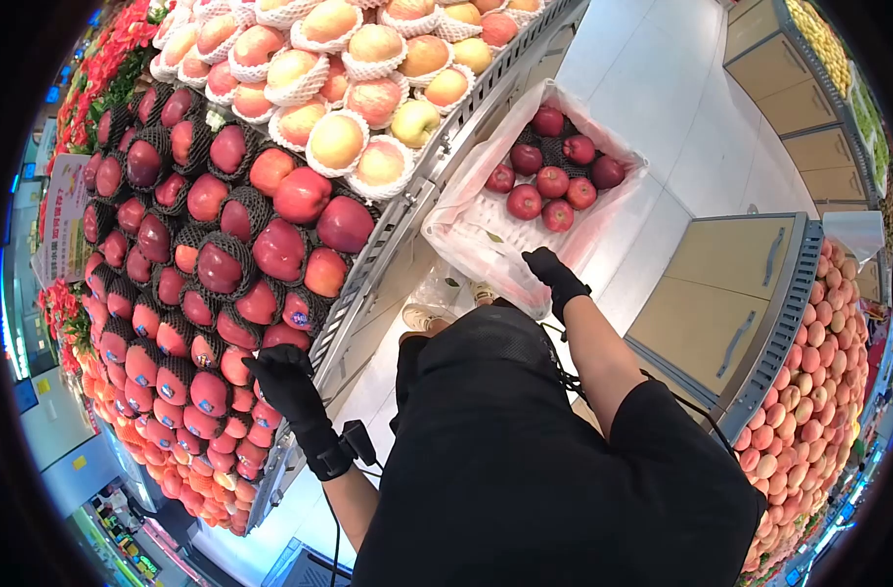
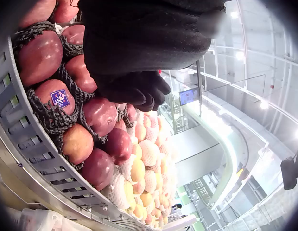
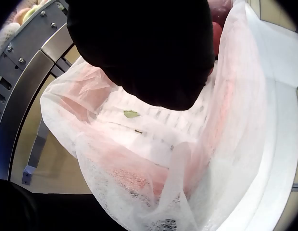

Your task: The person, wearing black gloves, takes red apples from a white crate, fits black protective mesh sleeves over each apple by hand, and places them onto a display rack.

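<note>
My left hand (image 1: 288, 377), in a black glove, is at the front edge of a sloped display of red apples (image 1: 303, 196), many in black foam nets. In the left wrist view, the loosely bent fingers (image 2: 139, 91) overlap the apples, and nothing shows held in them. The gloved right hand (image 1: 556, 274) hovers by the near side of a crate (image 1: 466, 230) lined with thin whitish film. Several loose red apples (image 1: 552, 182) lie at the crate's far end. In the right wrist view, the dark hand (image 3: 144, 57) hides part of the crate's inside.
Paler apples in white foam nets (image 1: 373, 103) fill the display's far part. A slotted metal rail (image 1: 368, 249) edges the stand. To the right are a beige cabinet (image 1: 706, 293) and a slope of pinkish fruit (image 1: 808, 391). A green leaf (image 3: 131, 114) lies in the crate.
</note>
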Available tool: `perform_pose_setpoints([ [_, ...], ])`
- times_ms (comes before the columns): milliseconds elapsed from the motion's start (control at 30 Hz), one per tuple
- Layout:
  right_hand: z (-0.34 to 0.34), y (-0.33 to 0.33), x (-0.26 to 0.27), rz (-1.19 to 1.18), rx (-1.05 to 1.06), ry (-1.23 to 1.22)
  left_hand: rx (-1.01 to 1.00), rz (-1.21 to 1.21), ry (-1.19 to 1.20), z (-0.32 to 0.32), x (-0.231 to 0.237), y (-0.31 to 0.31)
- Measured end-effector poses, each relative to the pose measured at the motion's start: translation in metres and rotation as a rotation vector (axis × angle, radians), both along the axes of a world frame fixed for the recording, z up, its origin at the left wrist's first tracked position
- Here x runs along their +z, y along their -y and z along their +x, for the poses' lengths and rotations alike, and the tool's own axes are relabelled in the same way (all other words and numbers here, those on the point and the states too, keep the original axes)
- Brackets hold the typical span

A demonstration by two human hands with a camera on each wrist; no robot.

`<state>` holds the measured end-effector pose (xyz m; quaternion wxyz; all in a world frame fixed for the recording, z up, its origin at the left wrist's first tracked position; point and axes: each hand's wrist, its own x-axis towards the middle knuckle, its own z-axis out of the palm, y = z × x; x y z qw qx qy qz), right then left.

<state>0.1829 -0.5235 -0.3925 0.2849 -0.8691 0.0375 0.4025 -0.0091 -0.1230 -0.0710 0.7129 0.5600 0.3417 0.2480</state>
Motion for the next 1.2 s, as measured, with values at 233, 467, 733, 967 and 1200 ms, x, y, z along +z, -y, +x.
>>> perform_pose_setpoints([
  [233,0.005,0.019,-0.038,0.083,0.079,0.218,0.024,0.014,0.019,0.013,0.002,0.017],
  [467,0.008,0.027,-0.025,0.042,-0.268,0.493,-0.011,-0.062,0.086,0.017,0.002,0.026],
  [733,0.031,0.034,0.007,-0.214,-0.458,0.420,-0.015,-0.028,0.092,0.014,-0.001,0.034],
  [967,0.049,0.027,0.020,-0.116,-0.504,0.571,-0.021,0.027,-0.011,0.012,0.001,0.038],
  [1200,0.058,0.018,0.031,-0.275,-0.354,0.402,0.028,0.290,-0.097,0.026,0.014,0.055],
])
